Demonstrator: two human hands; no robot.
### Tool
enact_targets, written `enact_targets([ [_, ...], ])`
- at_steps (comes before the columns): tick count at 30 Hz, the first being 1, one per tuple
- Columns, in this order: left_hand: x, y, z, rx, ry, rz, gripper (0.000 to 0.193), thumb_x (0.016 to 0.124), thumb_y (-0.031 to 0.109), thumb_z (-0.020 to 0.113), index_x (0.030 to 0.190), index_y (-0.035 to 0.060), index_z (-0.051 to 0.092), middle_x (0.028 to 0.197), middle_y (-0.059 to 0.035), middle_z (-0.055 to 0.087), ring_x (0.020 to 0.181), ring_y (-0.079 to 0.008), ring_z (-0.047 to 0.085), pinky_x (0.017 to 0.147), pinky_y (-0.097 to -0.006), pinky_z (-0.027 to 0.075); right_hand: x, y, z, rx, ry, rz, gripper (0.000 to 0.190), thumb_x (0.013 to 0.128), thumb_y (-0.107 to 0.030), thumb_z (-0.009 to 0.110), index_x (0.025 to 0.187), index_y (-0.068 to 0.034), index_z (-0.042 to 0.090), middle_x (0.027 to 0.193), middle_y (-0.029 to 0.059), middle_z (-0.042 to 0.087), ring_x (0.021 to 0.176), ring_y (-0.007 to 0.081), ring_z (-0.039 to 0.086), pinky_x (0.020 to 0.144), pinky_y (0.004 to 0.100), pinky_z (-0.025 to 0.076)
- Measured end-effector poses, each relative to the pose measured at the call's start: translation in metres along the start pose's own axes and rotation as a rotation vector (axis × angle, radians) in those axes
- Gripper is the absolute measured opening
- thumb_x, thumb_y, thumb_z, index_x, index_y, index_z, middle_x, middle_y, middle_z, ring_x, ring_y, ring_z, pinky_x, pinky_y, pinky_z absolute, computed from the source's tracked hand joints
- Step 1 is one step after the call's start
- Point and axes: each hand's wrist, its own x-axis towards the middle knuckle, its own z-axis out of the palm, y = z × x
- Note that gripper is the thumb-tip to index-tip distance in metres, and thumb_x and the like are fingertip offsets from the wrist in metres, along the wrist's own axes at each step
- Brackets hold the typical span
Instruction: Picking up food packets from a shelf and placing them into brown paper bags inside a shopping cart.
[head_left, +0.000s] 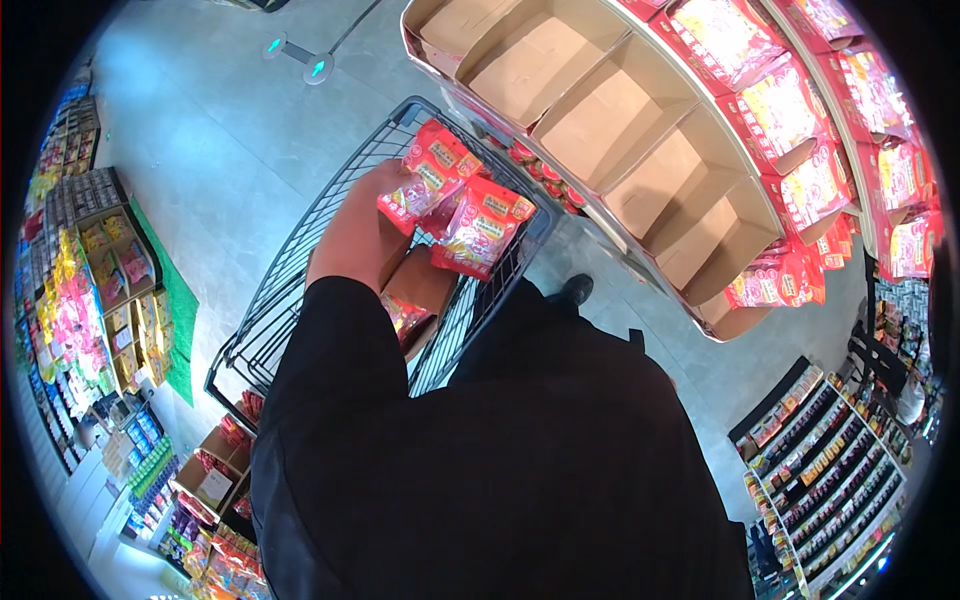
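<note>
My left hand (386, 184), reaching out of a black sleeve, grips a red snack pouch (431, 176) over a wire shopping cart (300, 217). A second red pouch (486, 229) lies against it on the right; whether my fingers hold that one too is hidden. Both bear writing and pictures. Lower in the cart is a brown cardboard carton (421, 277), with more red packaging (405, 315) showing beside its flap. My right hand is out of view, on the far side of my black-clothed body.
A tiered display with open cardboard compartments (600, 112) stands close to the cart's right side. Red pouches (776, 281) fill its outer rows. Grey floor (202, 127) runs leftward to another snack display (120, 255). Stocked shelves (825, 465) are at lower right; my shoe (577, 289) is beside the cart.
</note>
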Motion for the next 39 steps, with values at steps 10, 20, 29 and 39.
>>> enact_targets([
  [10,-0.025,0.044,0.054,0.153,0.650,-0.231,0.068,0.080,0.042,0.078,0.139,0.0165,0.055,0.125,-0.0066,0.068,0.117,-0.0295,0.064,0.097,-0.0422,0.050,-0.042,-0.049,-0.003,-0.127,0.035,-0.038,0.041,0.094,-0.033,0.071,0.119,-0.001,0.067,0.097,0.0092,0.074,0.085,0.0136,0.068,0.077,0.0286,0.054],
  [20,-0.033,0.052,0.113,0.397,0.741,-0.191,0.076,0.092,0.044,0.064,0.156,0.0241,0.029,0.162,-0.0079,0.025,0.148,-0.0361,0.024,0.108,-0.0596,0.039,-0.020,-0.064,0.007,0.072,-0.026,-0.059,0.040,0.095,-0.027,0.071,0.123,0.000,0.064,0.095,0.0087,0.073,0.083,0.0124,0.067,0.073,0.0261,0.052],
  [29,-0.020,0.072,0.104,0.479,0.619,-0.236,0.079,0.090,0.042,0.064,0.155,0.0156,0.028,0.162,-0.0109,0.026,0.149,-0.0361,0.024,0.113,-0.0539,0.035,-0.024,-0.026,0.003,0.077,0.062,-0.039,0.040,0.094,-0.028,0.069,0.120,0.002,0.065,0.096,0.0113,0.073,0.084,0.0179,0.069,0.076,0.0306,0.054],
  [39,-0.114,0.178,0.177,-0.107,0.673,0.330,0.065,0.098,0.035,0.062,0.144,-0.0058,0.042,0.138,-0.0305,0.048,0.129,-0.0431,0.047,0.109,-0.0476,0.037,-0.015,-0.118,-0.096,0.346,0.808,-0.104,0.046,0.094,-0.041,0.068,0.070,-0.002,0.067,0.062,0.0028,0.062,0.059,0.0089,0.053,0.056,0.0281,0.041],
])
